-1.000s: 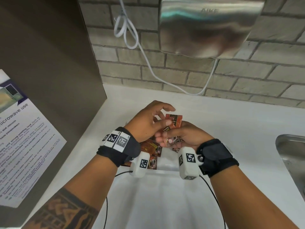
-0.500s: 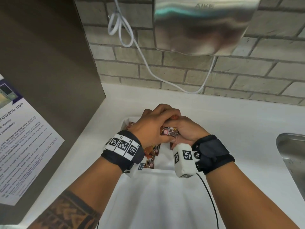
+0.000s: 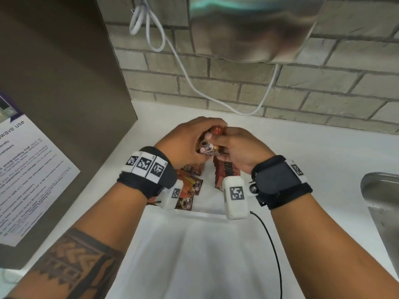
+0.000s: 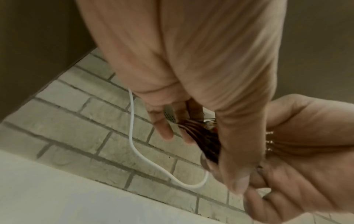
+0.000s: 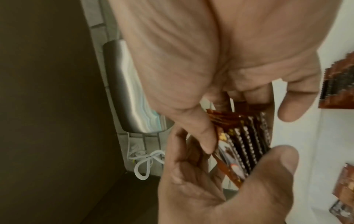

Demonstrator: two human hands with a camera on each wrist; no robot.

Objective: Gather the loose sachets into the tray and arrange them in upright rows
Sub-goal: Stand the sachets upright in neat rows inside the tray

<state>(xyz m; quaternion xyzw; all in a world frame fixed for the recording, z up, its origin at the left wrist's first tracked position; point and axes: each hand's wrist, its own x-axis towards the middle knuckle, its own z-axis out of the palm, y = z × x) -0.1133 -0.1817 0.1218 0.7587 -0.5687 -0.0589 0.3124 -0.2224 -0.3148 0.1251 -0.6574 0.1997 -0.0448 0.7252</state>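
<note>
Both hands, left hand (image 3: pixel 190 143) and right hand (image 3: pixel 241 147), pinch the sachet stack (image 5: pixel 241 142) over the tray (image 3: pixel 207 214); square its edges, then lower it upright beside the standing row (image 3: pixel 224 171).

Dryer: you see a steel hand dryer (image 3: pixel 254 26) mounted on the brick wall (image 3: pixel 323 83).
Cable: a white cable (image 3: pixel 194 83) hangs below it.
Sink: a steel sink (image 3: pixel 382 203) lies at your right.
Notice: a printed notice (image 3: pixel 28 169) lies at your left.

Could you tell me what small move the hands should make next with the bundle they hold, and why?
Probably lower the squared-up stack of brown sachets, gripped by left hand and right hand, beside the upright row of brown sachets in the white tray; loose flat sachets remain.
</note>
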